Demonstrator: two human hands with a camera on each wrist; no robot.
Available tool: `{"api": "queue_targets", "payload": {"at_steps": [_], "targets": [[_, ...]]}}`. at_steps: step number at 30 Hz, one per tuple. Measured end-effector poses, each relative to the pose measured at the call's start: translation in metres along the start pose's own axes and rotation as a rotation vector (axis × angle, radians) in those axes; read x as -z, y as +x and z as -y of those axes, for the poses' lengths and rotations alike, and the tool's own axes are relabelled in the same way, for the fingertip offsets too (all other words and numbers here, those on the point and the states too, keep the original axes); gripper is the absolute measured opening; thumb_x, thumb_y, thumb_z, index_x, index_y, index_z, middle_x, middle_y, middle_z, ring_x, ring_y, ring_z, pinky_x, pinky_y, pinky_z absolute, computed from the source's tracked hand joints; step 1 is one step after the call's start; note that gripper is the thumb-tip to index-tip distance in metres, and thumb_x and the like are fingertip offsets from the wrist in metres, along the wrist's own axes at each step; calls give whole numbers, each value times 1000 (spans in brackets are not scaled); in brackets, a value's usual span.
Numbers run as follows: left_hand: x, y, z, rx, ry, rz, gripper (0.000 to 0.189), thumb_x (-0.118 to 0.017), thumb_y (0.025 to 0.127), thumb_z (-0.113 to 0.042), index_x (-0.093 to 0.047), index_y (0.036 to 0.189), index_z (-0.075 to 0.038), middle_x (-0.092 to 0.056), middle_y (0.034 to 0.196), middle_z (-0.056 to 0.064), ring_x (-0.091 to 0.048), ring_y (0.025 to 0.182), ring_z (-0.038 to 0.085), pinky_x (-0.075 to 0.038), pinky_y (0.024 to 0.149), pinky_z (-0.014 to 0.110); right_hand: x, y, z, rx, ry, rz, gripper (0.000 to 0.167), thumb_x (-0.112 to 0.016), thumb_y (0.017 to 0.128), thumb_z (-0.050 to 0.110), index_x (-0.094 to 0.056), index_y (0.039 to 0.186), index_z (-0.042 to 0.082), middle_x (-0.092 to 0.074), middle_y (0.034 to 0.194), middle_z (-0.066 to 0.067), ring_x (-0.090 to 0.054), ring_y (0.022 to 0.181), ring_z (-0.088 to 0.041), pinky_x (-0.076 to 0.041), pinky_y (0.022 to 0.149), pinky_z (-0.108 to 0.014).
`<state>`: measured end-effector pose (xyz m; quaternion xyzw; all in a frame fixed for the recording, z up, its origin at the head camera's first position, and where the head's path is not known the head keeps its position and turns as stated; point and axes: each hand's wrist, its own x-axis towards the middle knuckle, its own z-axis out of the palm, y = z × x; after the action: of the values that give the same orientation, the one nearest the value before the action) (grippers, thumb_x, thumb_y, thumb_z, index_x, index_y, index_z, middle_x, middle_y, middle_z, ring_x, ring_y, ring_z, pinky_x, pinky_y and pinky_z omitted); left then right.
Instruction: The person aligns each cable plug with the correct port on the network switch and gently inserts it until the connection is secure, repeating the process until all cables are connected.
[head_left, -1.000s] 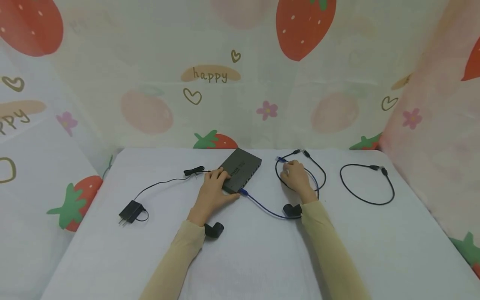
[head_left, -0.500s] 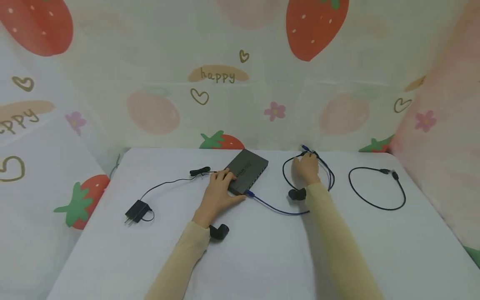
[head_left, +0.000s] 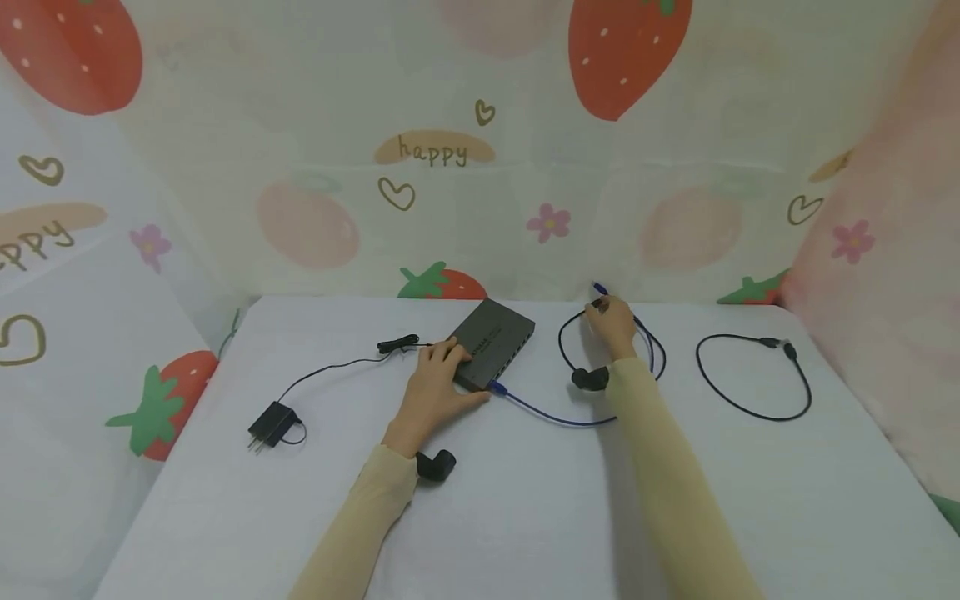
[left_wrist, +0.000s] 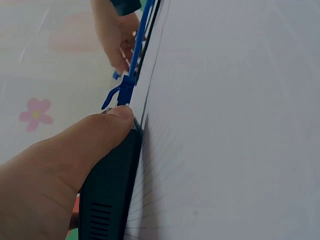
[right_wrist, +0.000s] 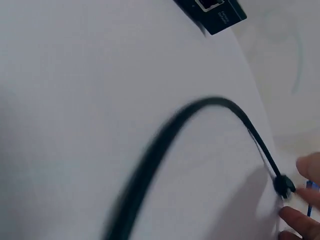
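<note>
A black network switch (head_left: 498, 332) lies on the white table. My left hand (head_left: 429, 392) grips its left and near side, with the thumb beside the blue plug (left_wrist: 126, 91) at the port edge in the left wrist view. From that plug a blue network cable (head_left: 558, 422) runs right, under my right sleeve. Near the table's far edge, my right hand (head_left: 613, 325) pinches the cable's other end; its blue free plug (head_left: 600, 288) points up and left past the fingers. A looped black cable (head_left: 561, 346) lies under this hand, its connector (right_wrist: 283, 185) at the fingertips.
At left lies a black power adapter (head_left: 273, 423), its thin cord leading to a tied bundle (head_left: 398, 343) beside the switch. Another black cable (head_left: 783, 419) is looped at far right. A strawberry-printed curtain (head_left: 465, 225) hangs behind the table. Each wrist carries a black camera mount (head_left: 437, 466).
My right hand has carried the blue free plug away toward the far edge, over the black cable's connectors, then slightly left. The left hand stays on the switch. The head view has shifted slightly.
</note>
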<state>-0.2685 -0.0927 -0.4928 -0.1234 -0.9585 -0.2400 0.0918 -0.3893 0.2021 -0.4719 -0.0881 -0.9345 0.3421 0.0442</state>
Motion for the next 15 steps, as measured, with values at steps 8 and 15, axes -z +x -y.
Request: {"api": "queue_targets", "payload": {"at_steps": [8,15], "targets": [[0,-1,-1,-15,-13,-11,62,-74,69,-54,-54,114,-17,-39,142,12,-35,124,33,-48,87,46,-17,14,0,81,-133,187,48,-53,91,35,-53,128,6,-38,142,-19,-30,132,-38,-24,104,-58],[0,0,-1,-6,-19,-7,62,-74,69,-54,-54,114,-17,-38,141,12,-34,123,32,-48,87,46,-35,8,-1,250,-119,107,33,-63,86,30,-67,109,6,-57,122,-17,-48,118,-35,-35,97,-50]]}}
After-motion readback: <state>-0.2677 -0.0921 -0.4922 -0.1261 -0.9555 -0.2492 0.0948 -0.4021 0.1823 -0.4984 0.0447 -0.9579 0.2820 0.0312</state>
